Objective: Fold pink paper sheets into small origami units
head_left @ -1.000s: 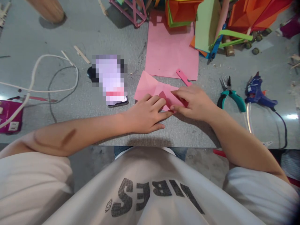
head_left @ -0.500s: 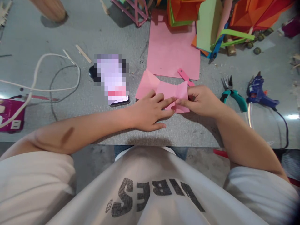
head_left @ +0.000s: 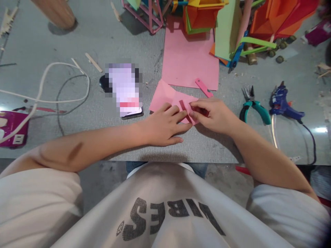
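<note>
A creased piece of pink paper (head_left: 162, 93) lies on the grey table in front of me. My left hand (head_left: 168, 124) rests on it, palm down with the fingers spread, covering its lower middle. At the paper's right end, my right hand (head_left: 207, 113) pinches the edge between thumb and fingers and bends it over to the left. The folded flap stands up beside my left fingertips. Just above the right hand lies a small pink cutter (head_left: 203, 87), touched by neither hand. Behind it is a larger pink sheet (head_left: 191, 62).
A lit phone (head_left: 125, 89), partly blurred, lies left of the paper. To the right are teal-handled pliers (head_left: 254, 106) and a blue glue gun (head_left: 286, 103). White cable (head_left: 41, 82) loops at left near a purple power strip (head_left: 15, 129). Orange paper lanterns (head_left: 278, 20) stand at the back.
My right hand has moved left, folding the paper's right end over toward my left fingers. The left hand stays almost in place. The view has shifted slightly.
</note>
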`<state>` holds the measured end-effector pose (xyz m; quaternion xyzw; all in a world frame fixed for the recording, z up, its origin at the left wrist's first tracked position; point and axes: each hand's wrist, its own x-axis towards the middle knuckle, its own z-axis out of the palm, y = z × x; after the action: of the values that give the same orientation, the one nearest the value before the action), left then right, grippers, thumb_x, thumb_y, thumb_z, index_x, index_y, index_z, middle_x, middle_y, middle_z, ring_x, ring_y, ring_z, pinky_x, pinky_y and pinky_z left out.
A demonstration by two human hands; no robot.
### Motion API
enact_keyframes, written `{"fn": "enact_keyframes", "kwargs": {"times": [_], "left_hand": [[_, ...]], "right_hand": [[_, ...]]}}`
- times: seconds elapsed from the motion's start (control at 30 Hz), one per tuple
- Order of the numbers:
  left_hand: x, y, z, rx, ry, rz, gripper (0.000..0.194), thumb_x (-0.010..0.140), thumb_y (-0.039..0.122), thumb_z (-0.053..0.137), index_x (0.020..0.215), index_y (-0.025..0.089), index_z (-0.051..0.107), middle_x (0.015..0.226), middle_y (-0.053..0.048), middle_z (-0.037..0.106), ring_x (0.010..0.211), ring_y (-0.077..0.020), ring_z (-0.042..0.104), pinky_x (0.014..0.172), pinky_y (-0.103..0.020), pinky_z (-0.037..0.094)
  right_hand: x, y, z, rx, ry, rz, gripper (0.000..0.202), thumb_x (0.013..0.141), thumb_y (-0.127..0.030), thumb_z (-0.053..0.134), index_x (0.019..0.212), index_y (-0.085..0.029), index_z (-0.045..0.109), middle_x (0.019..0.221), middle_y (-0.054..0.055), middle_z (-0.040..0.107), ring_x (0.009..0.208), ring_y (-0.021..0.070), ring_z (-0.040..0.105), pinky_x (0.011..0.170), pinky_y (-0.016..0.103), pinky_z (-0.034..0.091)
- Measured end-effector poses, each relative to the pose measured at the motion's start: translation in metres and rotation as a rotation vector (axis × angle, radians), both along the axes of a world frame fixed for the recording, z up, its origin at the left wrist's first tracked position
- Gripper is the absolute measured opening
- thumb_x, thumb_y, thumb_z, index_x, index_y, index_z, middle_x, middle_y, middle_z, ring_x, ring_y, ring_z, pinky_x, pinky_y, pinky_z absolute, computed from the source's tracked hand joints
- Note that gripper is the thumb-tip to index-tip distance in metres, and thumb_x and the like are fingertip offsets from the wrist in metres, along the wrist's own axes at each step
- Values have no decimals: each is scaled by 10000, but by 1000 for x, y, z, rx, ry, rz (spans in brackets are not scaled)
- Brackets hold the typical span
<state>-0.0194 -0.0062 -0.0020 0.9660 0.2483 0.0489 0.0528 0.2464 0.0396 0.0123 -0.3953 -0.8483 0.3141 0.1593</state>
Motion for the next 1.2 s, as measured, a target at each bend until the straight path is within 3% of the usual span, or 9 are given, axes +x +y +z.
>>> {"fn": "enact_keyframes", "kwargs": {"times": [0.17, 0.33, 0.47, 0.63, 0.8, 0.87, 1.0, 1.2], "left_hand": [[-2, -7, 3, 8, -20, 60, 582, 1098, 576, 666, 1587, 262, 671, 1505, -259, 641, 1308, -454, 629, 1074, -605, 479], [-4, -8, 0, 89, -79, 61, 592, 1074, 574, 709, 1576, 265, 658, 1835, -285, 395, 1552, -520, 509, 1166, -710, 458], [-5, -5, -3, 88, -84, 33, 623, 1067, 627, 708, 1569, 261, 659, 1809, -279, 452, 1675, -515, 416, 1254, -761, 396], [-6, -2, -7, 71, -58, 25, 699, 1086, 673, 662, 1652, 267, 603, 1785, -311, 455, 1647, -548, 466, 1258, -788, 393], [-6, -1, -9, 7, -59, 34, 713, 1075, 693, 672, 1655, 285, 600, 1805, -301, 441, 1661, -554, 445, 1269, -796, 381], [-6, -1, -9, -9, -57, 39, 703, 1074, 690, 676, 1624, 255, 619, 1812, -305, 436, 1670, -553, 437, 1285, -802, 365], [-6, -1, -11, -19, -33, 54, 796, 1042, 738, 694, 1527, 108, 655, 1797, -404, 397, 1673, -606, 425, 1306, -800, 358], [-5, 0, -13, -66, -26, 77, 1004, 1045, 773, 654, 1719, 51, 472, 1837, -390, 346, 1728, -578, 356, 1372, -763, 291]], "right_hand": [[1, 2, -4, 15, 8, 32, 229, 1091, -427, 661, 1114, -284, 839, 947, 47, 828, 798, 249, 667, 795, 426, 470], [1, 2, -2, 44, -52, 51, 244, 1081, -432, 663, 957, -272, 801, 818, 34, 747, 752, 241, 624, 775, 424, 417], [1, 1, 2, 63, -89, 57, 219, 1053, -455, 691, 1024, -284, 825, 803, 31, 712, 768, 251, 604, 780, 426, 395], [3, 2, 2, -4, -32, 36, 150, 989, -414, 774, 1040, -289, 838, 816, 18, 742, 709, 222, 574, 744, 419, 415], [6, 2, -4, -166, 62, -71, 295, 915, -418, 862, 1166, -268, 829, 828, 0, 761, 698, 201, 623, 707, 402, 485], [7, 1, -6, -193, 68, -113, 286, 886, -400, 890, 1124, -262, 814, 834, 6, 775, 722, 211, 663, 710, 403, 508], [7, 0, -8, -170, 48, -186, 292, 842, -388, 943, 1040, -269, 764, 811, 6, 763, 708, 215, 662, 693, 403, 516], [6, -1, -1, -129, -49, -243, 323, 839, -426, 944, 984, -266, 703, 817, 8, 718, 736, 226, 650, 703, 405, 487]]}}
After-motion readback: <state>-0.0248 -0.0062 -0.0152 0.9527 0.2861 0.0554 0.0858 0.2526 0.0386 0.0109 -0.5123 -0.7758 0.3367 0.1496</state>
